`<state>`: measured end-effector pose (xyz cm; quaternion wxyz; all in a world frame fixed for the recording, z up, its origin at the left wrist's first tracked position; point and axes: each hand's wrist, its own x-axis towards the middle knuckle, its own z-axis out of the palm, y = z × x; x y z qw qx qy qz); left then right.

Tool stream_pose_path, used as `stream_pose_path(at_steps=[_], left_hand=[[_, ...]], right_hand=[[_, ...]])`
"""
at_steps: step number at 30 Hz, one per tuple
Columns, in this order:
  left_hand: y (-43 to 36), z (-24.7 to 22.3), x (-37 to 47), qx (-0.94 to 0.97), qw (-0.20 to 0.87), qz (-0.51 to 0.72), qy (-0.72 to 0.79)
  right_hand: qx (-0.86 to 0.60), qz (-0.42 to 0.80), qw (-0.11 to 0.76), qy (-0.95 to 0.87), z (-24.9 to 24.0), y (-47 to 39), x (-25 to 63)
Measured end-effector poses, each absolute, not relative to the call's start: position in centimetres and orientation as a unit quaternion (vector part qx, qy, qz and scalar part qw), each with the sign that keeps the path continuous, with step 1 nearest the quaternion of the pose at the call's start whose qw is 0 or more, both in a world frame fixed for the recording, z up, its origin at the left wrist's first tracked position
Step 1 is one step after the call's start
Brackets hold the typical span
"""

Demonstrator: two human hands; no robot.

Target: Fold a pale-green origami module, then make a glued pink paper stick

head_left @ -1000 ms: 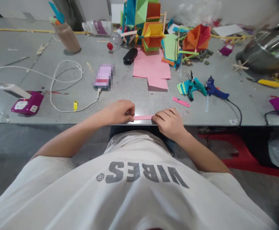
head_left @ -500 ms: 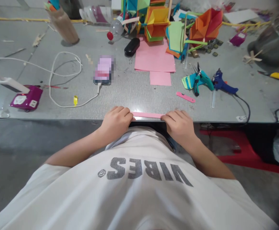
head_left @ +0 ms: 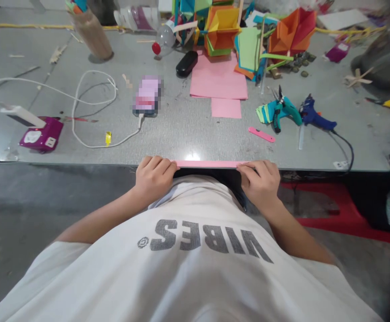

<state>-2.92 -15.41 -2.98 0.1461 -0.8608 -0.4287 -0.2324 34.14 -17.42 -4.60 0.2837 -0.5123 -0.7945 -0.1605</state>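
Observation:
A narrow pink paper strip (head_left: 208, 164) lies along the front edge of the grey table (head_left: 168, 138). My left hand (head_left: 156, 176) pinches its left end, fingers curled over the table edge. At the right end my right hand (head_left: 261, 181) holds the strip between thumb and fingers. Beyond the strip are a small pink piece (head_left: 226, 108) and larger pink sheets (head_left: 219, 78). A pink cutter (head_left: 262, 134) rests to the right, nearer my right hand.
Teal pliers (head_left: 287, 109) and a blue glue gun (head_left: 315, 115) with a cord lie at the right. A phone (head_left: 147, 95) on a white cable and a purple power socket (head_left: 42, 134) are at the left. Folded paper lanterns (head_left: 222, 27) stand at the back.
My hands have moved farther apart along the table edge, and a longer stretch of the pink strip shows between them. The camera view has shifted slightly.

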Motion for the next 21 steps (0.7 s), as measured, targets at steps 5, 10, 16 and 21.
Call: stream_pose_path(at_steps=[5,10,16,21], left_hand=[[-14.0,-1.9,-3.5,-0.848,-0.001,-0.244,-0.47],[-12.3,-0.2,-3.8,-0.781,-0.224,-0.25,-0.526],[-11.2,0.4,-3.3,-0.756,-0.221,-0.218,-0.577],[-11.2,0.3,-3.0,-0.772,-0.186,-0.216,-0.568]], right_hand=[[-0.524,-0.136,0.293,-0.788,-3.8,-16.9,35.7],[-0.563,-0.067,0.258,-0.782,-2.5,-16.4,37.0],[-0.553,-0.038,0.228,-0.8,-1.5,-15.6,36.9],[-0.557,-0.018,0.188,-0.809,-0.8,-14.6,37.2]])
